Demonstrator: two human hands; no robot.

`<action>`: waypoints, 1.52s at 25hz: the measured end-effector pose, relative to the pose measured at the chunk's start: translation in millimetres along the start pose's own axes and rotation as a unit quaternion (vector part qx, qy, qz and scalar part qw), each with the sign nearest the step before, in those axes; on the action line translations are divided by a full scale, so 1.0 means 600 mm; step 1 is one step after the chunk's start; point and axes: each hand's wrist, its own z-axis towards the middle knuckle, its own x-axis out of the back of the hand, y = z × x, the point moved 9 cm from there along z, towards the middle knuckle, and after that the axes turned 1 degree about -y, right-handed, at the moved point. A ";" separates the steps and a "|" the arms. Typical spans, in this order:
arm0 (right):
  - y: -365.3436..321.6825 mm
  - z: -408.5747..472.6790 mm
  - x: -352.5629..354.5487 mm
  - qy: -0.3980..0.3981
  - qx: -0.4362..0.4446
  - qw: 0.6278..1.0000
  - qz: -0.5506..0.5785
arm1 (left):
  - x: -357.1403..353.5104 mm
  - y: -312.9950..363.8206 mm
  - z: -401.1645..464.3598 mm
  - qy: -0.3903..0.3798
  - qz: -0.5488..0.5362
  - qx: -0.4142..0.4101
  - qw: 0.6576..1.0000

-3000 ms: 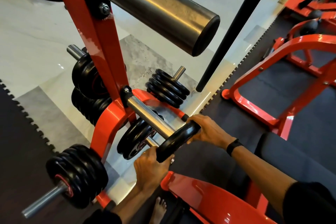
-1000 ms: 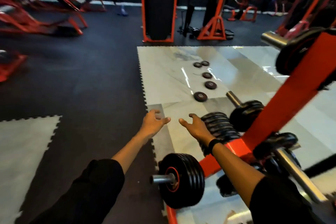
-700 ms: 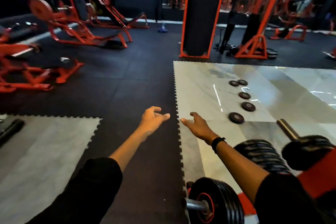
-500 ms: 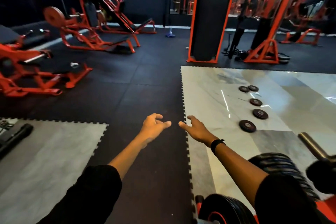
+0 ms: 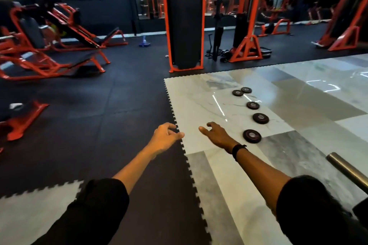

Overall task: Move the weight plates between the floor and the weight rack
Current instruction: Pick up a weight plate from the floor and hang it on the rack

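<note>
Since a plate went onto the rack, the view has turned away, and both hands, left [image 5: 166, 138] and right [image 5: 216, 135], reach out loosely open and empty toward five plates [image 5: 252, 136] lying near the floor's [image 5: 199, 105] left edge.

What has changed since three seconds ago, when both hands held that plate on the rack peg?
Both hands let go of that plate. The left hand and right hand now reach forward empty, fingers loose. The five small black round weight plates stayed flat on the pale marble-look floor tiles.

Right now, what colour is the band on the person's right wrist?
Black; the wristband shows clearly in the head view.
</note>
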 end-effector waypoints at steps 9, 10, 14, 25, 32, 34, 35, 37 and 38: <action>0.058 0.200 0.096 0.029 -0.071 0.997 -0.001 | -0.062 0.020 0.279 -0.085 -0.049 0.006 0.995; 0.066 0.229 0.102 0.031 -0.079 0.996 -0.006 | -0.069 0.021 0.313 -0.094 -0.049 0.003 0.994; 0.080 0.358 0.130 0.058 -0.102 0.993 -0.008 | -0.075 0.029 0.477 -0.124 -0.056 -0.012 0.991; 0.077 0.651 0.212 0.098 -0.165 0.981 -0.017 | -0.088 0.071 0.847 -0.170 -0.067 -0.008 0.983; 0.168 0.791 0.298 0.120 -0.204 0.971 0.014 | -0.186 0.107 1.015 -0.227 -0.063 -0.010 0.972; 0.185 0.852 0.336 0.135 -0.200 0.970 0.031 | -0.202 0.126 1.078 -0.231 -0.053 -0.016 0.971; 0.197 0.891 0.357 0.140 -0.189 0.971 0.036 | -0.212 0.139 1.119 -0.229 -0.045 -0.024 0.972; 0.214 0.963 0.414 0.144 -0.160 0.976 0.033 | -0.235 0.174 1.208 -0.213 -0.040 -0.029 0.976; 0.226 0.995 0.448 0.144 -0.161 0.976 0.031 | -0.247 0.200 1.250 -0.206 -0.037 -0.030 0.977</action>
